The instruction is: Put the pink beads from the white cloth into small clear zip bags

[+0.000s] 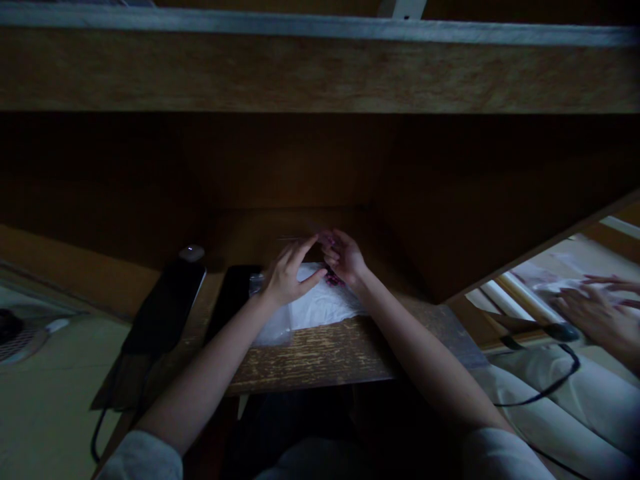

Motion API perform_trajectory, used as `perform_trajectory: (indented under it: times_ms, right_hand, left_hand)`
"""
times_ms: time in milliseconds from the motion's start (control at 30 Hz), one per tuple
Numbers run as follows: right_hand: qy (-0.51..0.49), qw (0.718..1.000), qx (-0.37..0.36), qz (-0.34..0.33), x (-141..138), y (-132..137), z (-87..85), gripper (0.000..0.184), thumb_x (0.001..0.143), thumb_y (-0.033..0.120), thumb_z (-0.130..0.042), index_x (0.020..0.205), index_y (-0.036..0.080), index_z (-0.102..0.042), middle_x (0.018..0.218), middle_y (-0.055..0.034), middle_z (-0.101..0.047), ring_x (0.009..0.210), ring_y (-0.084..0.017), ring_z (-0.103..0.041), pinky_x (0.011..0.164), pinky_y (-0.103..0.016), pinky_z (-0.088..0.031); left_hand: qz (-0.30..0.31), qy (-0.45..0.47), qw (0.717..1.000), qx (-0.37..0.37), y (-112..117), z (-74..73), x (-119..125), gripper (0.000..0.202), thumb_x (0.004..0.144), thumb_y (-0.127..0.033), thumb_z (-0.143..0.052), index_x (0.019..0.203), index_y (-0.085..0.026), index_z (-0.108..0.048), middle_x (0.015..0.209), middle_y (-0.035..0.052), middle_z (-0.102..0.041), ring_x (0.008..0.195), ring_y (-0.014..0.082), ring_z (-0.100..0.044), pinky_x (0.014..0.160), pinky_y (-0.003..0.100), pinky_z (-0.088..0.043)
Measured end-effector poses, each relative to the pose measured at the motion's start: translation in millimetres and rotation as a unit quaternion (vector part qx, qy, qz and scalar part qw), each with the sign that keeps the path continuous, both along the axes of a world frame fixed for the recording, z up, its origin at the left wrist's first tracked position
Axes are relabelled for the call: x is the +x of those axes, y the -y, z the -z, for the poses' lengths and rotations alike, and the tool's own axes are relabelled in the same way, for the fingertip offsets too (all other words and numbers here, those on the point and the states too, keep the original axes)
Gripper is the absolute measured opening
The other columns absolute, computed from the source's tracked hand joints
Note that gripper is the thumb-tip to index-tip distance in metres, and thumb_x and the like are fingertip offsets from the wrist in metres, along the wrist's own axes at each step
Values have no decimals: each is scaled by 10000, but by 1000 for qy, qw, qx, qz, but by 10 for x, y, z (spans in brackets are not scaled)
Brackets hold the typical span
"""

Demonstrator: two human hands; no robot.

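Note:
My right hand (346,257) is closed, its fingers curled round a small pinkish-purple thing (326,238), blurred, that looks like beads. Close on its left, my left hand (289,275) has its thumb and fingers spread, the index fingertip near that same thing. Whether it touches is too dim to tell. Below the right hand, a small cluster of dark red and pink beads (334,277) lies on a crumpled white sheet (323,307) of cloth or paper. A clear plastic bag (274,328) lies partly under my left wrist.
The worn wooden desk (310,360) is enclosed by side panels and an overhead shelf (320,77). At left lie a black flat object (163,313) with a cable and a small white rounded object (192,253). Another person's hands (595,307) are beyond the right panel.

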State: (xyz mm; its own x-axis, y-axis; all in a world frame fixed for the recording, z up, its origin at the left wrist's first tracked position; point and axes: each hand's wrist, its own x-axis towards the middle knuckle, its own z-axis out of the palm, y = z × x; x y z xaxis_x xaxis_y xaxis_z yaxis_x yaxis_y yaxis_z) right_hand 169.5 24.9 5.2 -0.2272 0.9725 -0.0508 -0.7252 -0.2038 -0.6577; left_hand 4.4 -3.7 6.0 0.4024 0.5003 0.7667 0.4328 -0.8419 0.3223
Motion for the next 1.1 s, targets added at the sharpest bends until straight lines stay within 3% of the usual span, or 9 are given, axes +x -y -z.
perform_trajectory:
  times_ms: [167, 267, 533, 767, 1100]
  right_hand:
    - [-2, 1000, 0, -6, 17, -1, -11, 170, 862, 260, -443, 780, 149, -543, 560, 44, -452, 361, -28, -204, 314, -155, -139]
    - [-5, 1000, -2, -19, 19, -2, -11, 164, 854, 261, -454, 747, 156, -521, 542, 55, -408, 361, -30, -198, 315, -158, -138]
    - [34, 999, 6, -28, 20, -10, -6, 225, 859, 311, -474, 679, 177, -482, 501, 61, -348, 364, -44, -178, 315, -168, -132]
    - [58, 997, -15, -53, 34, -4, -60, 324, 855, 309, -514, 590, 186, -374, 457, 83, -273, 351, -32, -131, 302, -156, -118]
    - [3, 991, -86, -103, 125, -24, -87, 336, 879, 292, -473, 609, 196, -298, 439, 96, -260, 330, -18, -139, 293, -122, -85]
  left_hand:
    - [-1, 12, 1000, -6, -21, 31, -5, 752, 810, -358, -611, 1428, -223, -204, 1297, 131, -510, 1086, 249, -560, 857, 412, -518]
    - [-5, 17, 1000, -8, -32, 37, -11, 742, 811, -352, -614, 1424, -227, -215, 1276, 124, -526, 1061, 241, -573, 860, 412, -519]
    - [-36, 36, 999, -3, -34, 18, 5, 475, 846, -250, -565, 1297, -211, -420, 1203, 97, -585, 1045, 208, -591, 843, 367, -532]
    - [-73, 78, 994, 14, -46, -24, -31, 88, 863, -191, -540, 927, -187, -600, 931, 37, -671, 887, 162, -636, 786, 322, -530]
    - [-95, 110, 989, 39, -31, -68, -44, 57, 863, -159, -544, 862, -177, -599, 853, 21, -674, 824, 144, -626, 750, 291, -506]
